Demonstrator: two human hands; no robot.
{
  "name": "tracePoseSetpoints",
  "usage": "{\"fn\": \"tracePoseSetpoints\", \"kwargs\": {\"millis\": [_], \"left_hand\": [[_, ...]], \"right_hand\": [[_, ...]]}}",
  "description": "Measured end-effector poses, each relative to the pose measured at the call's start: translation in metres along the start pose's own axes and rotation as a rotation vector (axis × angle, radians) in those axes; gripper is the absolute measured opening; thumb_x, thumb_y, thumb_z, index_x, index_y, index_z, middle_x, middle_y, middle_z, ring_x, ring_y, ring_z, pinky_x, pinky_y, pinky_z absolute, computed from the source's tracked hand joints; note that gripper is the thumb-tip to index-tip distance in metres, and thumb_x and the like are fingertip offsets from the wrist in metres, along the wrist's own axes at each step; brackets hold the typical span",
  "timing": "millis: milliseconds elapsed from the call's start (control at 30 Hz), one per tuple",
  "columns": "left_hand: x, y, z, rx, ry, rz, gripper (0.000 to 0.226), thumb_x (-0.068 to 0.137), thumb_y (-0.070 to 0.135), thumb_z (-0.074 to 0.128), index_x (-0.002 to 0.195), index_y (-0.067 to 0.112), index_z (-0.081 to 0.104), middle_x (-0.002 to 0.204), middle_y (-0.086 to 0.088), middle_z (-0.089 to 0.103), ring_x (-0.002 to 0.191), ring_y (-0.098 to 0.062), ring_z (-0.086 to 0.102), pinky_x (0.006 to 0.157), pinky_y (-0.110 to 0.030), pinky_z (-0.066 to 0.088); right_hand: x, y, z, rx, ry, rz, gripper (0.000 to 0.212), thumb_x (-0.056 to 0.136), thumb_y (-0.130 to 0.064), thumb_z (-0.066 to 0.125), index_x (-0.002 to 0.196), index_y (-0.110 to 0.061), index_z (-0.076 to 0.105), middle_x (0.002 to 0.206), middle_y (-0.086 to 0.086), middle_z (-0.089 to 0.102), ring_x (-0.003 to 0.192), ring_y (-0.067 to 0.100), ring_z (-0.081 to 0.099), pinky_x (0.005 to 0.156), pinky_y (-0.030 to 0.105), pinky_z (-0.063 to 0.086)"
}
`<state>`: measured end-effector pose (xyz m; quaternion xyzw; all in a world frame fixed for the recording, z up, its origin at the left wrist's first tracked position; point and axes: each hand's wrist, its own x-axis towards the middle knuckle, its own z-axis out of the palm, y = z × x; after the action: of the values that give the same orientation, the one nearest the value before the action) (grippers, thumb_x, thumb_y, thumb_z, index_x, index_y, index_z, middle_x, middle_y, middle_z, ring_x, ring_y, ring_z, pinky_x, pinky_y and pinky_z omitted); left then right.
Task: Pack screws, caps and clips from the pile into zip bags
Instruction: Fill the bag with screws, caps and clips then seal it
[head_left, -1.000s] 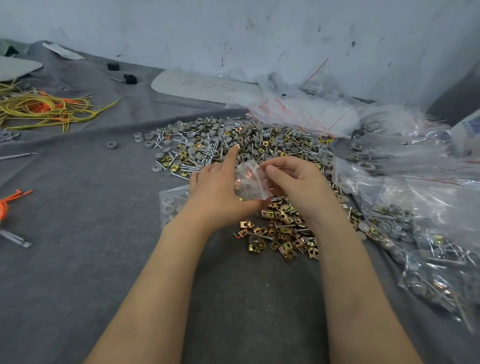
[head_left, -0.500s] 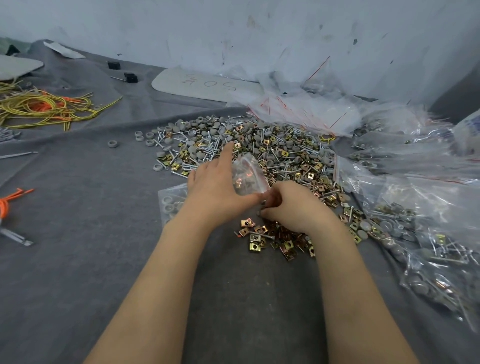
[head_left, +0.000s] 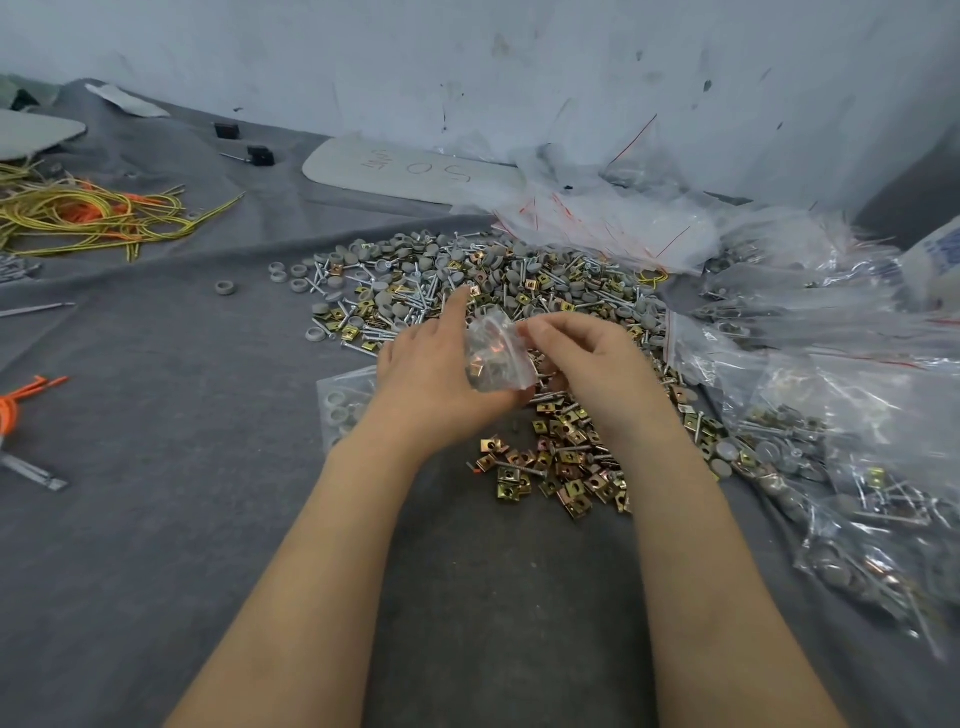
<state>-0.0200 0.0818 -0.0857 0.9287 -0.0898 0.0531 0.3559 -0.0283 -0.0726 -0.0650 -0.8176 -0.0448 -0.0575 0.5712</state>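
Note:
My left hand (head_left: 431, 369) holds a small clear zip bag (head_left: 496, 358) upright above the grey cloth, index finger stretched up beside it. A few brass clips show inside the bag. My right hand (head_left: 582, 358) is at the bag's mouth with fingers curled, pinching its top edge. Behind both hands spreads the big pile (head_left: 467, 280) of grey caps, silver screws and brass clips. A smaller heap of brass clips (head_left: 561, 462) lies just in front of my hands.
Filled zip bags (head_left: 857, 467) are heaped along the right side. Empty bags with red strips (head_left: 613, 223) lie behind the pile. Another bag holding grey caps (head_left: 343, 405) lies under my left wrist. Yellow and orange wires (head_left: 88, 213) sit far left.
My right hand dipped to the brass clip heap half a second ago and has come back up to the bag's mouth. The left hand kept holding the bag in place.

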Motion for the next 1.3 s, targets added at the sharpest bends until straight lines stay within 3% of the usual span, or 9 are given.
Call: {"fn": "tracePoseSetpoints", "kwargs": {"millis": [100,200,300,433,567,900,967,1067,1300], "left_hand": [[0.000,0.000,-0.001,-0.014,0.009,-0.009,0.113,0.067,0.061,0.073,0.153,0.027,0.009,0.139,-0.004,0.050,0.131,-0.028,0.043,0.109,-0.052,0.033],[0.001,0.000,-0.003,-0.024,0.053,-0.057,0.114,0.067,0.062,0.074,0.152,0.026,0.008,0.141,-0.007,0.048,0.132,-0.030,0.040,0.110,-0.051,0.032],[0.002,-0.002,-0.005,-0.061,0.121,-0.088,0.109,0.069,0.055,0.075,0.152,0.025,0.011,0.140,-0.009,0.047,0.132,-0.031,0.040,0.110,-0.052,0.031],[0.002,-0.003,-0.005,-0.090,0.151,-0.097,0.106,0.072,0.052,0.074,0.152,0.024,0.011,0.139,-0.010,0.048,0.132,-0.031,0.039,0.110,-0.052,0.030],[0.002,-0.001,-0.005,-0.103,0.151,-0.104,0.105,0.071,0.051,0.074,0.152,0.025,0.012,0.137,-0.009,0.049,0.132,-0.031,0.040,0.110,-0.051,0.031],[0.000,0.001,-0.005,-0.111,0.156,-0.105,0.106,0.070,0.054,0.075,0.152,0.025,0.013,0.139,-0.008,0.048,0.132,-0.031,0.039,0.110,-0.053,0.031],[0.000,0.001,-0.005,-0.100,0.151,-0.108,0.106,0.071,0.054,0.075,0.152,0.025,0.013,0.139,-0.008,0.048,0.133,-0.031,0.038,0.110,-0.053,0.031],[0.001,0.000,-0.005,-0.084,0.136,-0.109,0.107,0.071,0.054,0.075,0.152,0.025,0.011,0.140,-0.008,0.047,0.134,-0.031,0.037,0.111,-0.052,0.030],[0.002,-0.001,-0.004,-0.061,0.123,-0.105,0.107,0.071,0.055,0.074,0.152,0.026,0.011,0.138,-0.008,0.049,0.133,-0.031,0.038,0.110,-0.052,0.031]], "right_hand": [[0.000,0.002,-0.012,-0.183,0.075,0.025,0.010,0.089,-0.029,0.064,0.080,-0.028,0.068,0.067,-0.022,0.063,0.060,-0.012,0.054,0.062,0.020,0.039],[-0.004,-0.001,-0.010,-0.447,-0.202,0.129,0.007,0.081,-0.030,0.072,0.077,-0.026,0.068,0.077,-0.010,0.068,0.075,0.006,0.063,0.066,0.026,0.048],[-0.008,-0.004,0.006,-0.592,-0.407,0.100,0.014,0.077,-0.026,0.076,0.074,-0.027,0.063,0.069,-0.012,0.059,0.064,0.005,0.056,0.058,0.022,0.040],[-0.009,-0.004,0.019,-0.753,-0.478,0.015,0.022,0.082,-0.020,0.070,0.068,-0.027,0.055,0.064,-0.013,0.051,0.060,0.001,0.047,0.053,0.017,0.032],[-0.009,-0.004,0.021,-0.784,-0.512,-0.002,0.018,0.087,-0.021,0.066,0.075,-0.025,0.052,0.075,-0.010,0.052,0.076,0.013,0.051,0.068,0.024,0.036],[-0.001,0.006,0.005,-0.520,-0.142,0.118,0.012,0.093,-0.025,0.060,0.081,-0.026,0.062,0.066,-0.004,0.066,0.055,0.006,0.060,0.061,0.029,0.051],[0.000,0.008,0.004,-0.424,-0.128,0.176,0.002,0.092,-0.020,0.063,0.094,-0.020,0.063,0.068,0.000,0.068,0.052,0.005,0.063,0.062,0.028,0.056],[0.000,0.010,0.001,-0.320,-0.191,0.249,0.018,0.091,-0.011,0.064,0.107,-0.015,0.060,0.070,0.002,0.069,0.060,0.011,0.070,0.072,0.032,0.060],[-0.001,0.007,-0.010,-0.457,-0.157,0.248,0.015,0.092,-0.014,0.061,0.080,-0.022,0.061,0.074,0.000,0.069,0.063,0.010,0.069,0.074,0.031,0.058]]}}
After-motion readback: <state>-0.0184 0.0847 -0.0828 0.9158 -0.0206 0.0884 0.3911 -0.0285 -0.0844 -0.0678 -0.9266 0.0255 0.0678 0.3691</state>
